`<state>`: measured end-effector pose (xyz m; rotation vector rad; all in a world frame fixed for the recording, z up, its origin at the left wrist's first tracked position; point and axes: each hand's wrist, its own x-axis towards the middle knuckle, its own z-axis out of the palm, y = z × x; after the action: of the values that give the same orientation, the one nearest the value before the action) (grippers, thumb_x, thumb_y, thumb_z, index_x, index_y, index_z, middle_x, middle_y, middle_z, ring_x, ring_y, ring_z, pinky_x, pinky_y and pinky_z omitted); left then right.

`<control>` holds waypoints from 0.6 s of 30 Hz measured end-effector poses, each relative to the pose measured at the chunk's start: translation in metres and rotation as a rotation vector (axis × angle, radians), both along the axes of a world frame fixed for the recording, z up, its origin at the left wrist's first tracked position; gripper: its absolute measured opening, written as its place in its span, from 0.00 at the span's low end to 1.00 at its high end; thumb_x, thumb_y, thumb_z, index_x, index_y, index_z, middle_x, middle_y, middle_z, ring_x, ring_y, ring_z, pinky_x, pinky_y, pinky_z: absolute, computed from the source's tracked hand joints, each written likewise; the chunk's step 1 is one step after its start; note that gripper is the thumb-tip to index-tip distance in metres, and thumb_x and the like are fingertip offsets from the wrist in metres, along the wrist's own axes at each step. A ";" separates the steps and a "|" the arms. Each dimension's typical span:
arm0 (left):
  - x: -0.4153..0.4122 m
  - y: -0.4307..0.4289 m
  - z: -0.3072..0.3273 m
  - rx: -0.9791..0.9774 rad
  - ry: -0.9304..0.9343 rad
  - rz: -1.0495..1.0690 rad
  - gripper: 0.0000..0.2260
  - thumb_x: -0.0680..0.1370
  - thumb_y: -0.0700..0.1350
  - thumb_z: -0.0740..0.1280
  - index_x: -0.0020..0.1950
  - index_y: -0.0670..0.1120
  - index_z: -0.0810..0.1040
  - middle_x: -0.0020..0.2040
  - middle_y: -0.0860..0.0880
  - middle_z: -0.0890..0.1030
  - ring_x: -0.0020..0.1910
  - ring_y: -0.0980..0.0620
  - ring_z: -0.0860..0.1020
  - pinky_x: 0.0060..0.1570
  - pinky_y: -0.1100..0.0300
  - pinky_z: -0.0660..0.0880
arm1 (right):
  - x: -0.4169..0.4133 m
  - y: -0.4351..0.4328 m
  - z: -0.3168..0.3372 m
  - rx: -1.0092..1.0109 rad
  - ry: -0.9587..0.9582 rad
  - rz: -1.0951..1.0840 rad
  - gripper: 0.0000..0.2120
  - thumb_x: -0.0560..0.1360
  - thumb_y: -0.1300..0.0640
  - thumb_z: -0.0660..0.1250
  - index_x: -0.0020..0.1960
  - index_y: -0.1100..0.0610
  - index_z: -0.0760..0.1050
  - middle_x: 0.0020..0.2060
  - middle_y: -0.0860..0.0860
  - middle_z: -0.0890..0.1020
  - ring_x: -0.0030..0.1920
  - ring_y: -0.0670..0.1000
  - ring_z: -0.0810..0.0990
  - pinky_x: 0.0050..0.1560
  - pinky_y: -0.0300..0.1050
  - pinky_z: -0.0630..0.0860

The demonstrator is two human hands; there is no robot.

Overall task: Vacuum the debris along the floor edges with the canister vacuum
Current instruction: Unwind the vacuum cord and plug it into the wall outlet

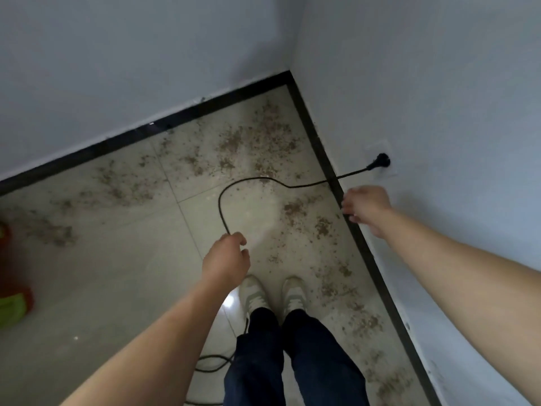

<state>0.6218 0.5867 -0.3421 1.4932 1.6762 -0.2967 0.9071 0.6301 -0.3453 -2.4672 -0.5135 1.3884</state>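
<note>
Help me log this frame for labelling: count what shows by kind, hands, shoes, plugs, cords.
Hands: 2, left hand and right hand
Shoes: 2, one and the other
Plugs: 1, black plug at the wall socket
Cords: 1, black cord
Total: 6

1. Debris (257, 148) lies on the floor (117, 259) along both walls of the corner.
2. Plug (380, 161) sits in the right-wall socket (377, 150).
3. Cord (251, 180) loops across the floor to the left hand (227, 259).
4. Shoes (272, 294) stand behind the loop.
</note>
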 end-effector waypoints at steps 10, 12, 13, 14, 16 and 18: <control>-0.050 -0.104 0.133 -0.014 0.032 0.259 0.13 0.78 0.46 0.61 0.60 0.46 0.77 0.52 0.44 0.82 0.54 0.44 0.78 0.50 0.55 0.76 | -0.113 -0.098 0.110 -0.091 0.037 0.609 0.11 0.78 0.55 0.68 0.58 0.57 0.80 0.53 0.54 0.84 0.53 0.56 0.82 0.58 0.51 0.78; -0.055 -0.124 0.157 0.016 0.040 0.324 0.13 0.78 0.46 0.61 0.60 0.46 0.77 0.52 0.45 0.82 0.54 0.44 0.78 0.50 0.55 0.75 | -0.127 -0.114 0.131 -0.061 0.020 0.737 0.11 0.77 0.54 0.68 0.58 0.56 0.80 0.52 0.54 0.84 0.53 0.56 0.82 0.58 0.49 0.78; -0.057 -0.133 0.169 0.035 0.042 0.365 0.13 0.77 0.46 0.61 0.59 0.46 0.77 0.51 0.45 0.82 0.54 0.44 0.78 0.50 0.56 0.75 | -0.133 -0.121 0.141 -0.035 0.000 0.808 0.11 0.77 0.53 0.68 0.57 0.55 0.80 0.52 0.54 0.84 0.53 0.56 0.82 0.57 0.48 0.77; -0.058 -0.144 0.181 0.058 0.046 0.408 0.12 0.77 0.46 0.61 0.59 0.46 0.78 0.51 0.45 0.83 0.53 0.44 0.78 0.49 0.56 0.75 | -0.137 -0.128 0.152 -0.016 -0.023 0.885 0.11 0.77 0.53 0.67 0.57 0.55 0.80 0.53 0.55 0.84 0.54 0.56 0.81 0.57 0.46 0.77; -0.060 -0.171 0.208 0.113 0.067 0.508 0.11 0.77 0.46 0.61 0.57 0.46 0.79 0.51 0.45 0.83 0.53 0.44 0.79 0.47 0.57 0.74 | -0.143 -0.144 0.175 0.014 -0.072 1.036 0.11 0.77 0.52 0.67 0.57 0.54 0.81 0.54 0.54 0.83 0.56 0.56 0.80 0.55 0.45 0.76; -0.061 -0.209 0.233 0.148 0.082 0.604 0.11 0.78 0.46 0.62 0.56 0.46 0.79 0.51 0.45 0.83 0.53 0.45 0.78 0.47 0.57 0.74 | -0.146 -0.163 0.197 0.041 -0.100 1.159 0.11 0.77 0.52 0.66 0.57 0.54 0.81 0.55 0.54 0.83 0.56 0.56 0.80 0.52 0.43 0.75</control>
<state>0.5610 0.3782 -0.1089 1.0140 2.1576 0.0975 0.7608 0.4672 -0.1488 -2.1936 -2.1788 1.4843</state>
